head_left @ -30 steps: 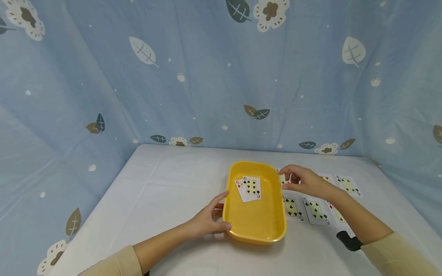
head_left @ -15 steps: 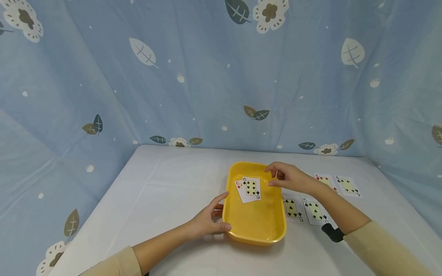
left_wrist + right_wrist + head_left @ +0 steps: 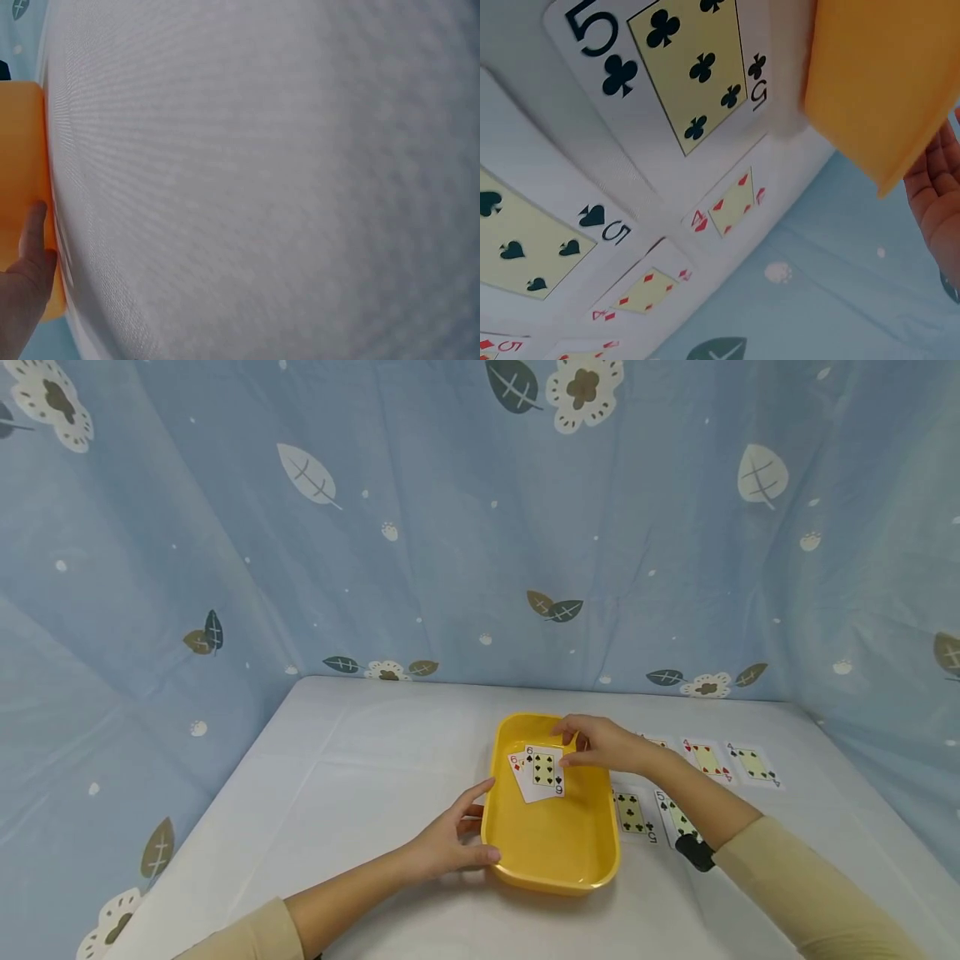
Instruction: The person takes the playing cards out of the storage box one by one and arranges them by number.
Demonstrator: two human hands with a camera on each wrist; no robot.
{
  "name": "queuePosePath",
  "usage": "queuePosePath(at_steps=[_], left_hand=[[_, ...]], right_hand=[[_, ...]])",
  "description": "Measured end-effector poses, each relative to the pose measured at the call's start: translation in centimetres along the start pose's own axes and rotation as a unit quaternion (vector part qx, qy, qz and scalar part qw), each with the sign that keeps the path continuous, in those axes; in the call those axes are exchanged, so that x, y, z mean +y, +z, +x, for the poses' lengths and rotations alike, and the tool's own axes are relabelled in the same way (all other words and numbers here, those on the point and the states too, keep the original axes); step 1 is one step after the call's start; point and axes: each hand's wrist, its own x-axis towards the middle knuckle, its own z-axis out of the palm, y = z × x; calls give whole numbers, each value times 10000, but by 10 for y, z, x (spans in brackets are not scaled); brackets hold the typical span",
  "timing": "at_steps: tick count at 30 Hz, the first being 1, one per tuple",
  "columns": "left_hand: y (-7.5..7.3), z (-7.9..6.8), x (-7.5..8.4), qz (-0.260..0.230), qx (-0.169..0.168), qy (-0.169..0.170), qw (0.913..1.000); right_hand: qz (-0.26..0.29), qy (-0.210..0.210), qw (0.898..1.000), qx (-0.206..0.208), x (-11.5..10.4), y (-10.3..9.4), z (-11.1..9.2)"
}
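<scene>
A yellow plastic tray sits on the white-covered table. Inside it lie two overlapping playing cards, a black six on top of a red six. My left hand lies along the tray's left side, its index fingertip and thumb touching the wall near the rim. In the left wrist view, fingers rest against the tray's outer side. Reaching over the right rim, my right hand has its thumb and index finger apart beside the black six's right edge. Whether the thumb touches that card I cannot tell.
Right of the tray lie a five of clubs, a five of spades and several fours, including a red four and a black four. A patterned blue curtain hangs behind the table.
My right hand has moved left from the tray's right rim to above the cards inside, uncovering red fours on the table. The left hand and the tray have stayed nearly where they were.
</scene>
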Motion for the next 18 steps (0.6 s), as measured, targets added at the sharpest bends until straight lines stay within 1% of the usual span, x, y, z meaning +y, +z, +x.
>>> queuePosePath(at_steps=[7, 10, 15, 18], left_hand=[[-1, 1, 0, 7, -32, 44, 10000], [-1, 1, 0, 1, -26, 26, 10000], [-1, 1, 0, -22, -58, 11, 10000], [-2, 2, -1, -4, -71, 8, 10000]], right_hand=[[-81, 134, 9994, -303, 3, 9, 12], [-152, 260, 9989, -354, 4, 13, 17], [-296, 686, 9968, -286, 5, 20, 25], [-618, 988, 9929, -237, 5, 25, 30]])
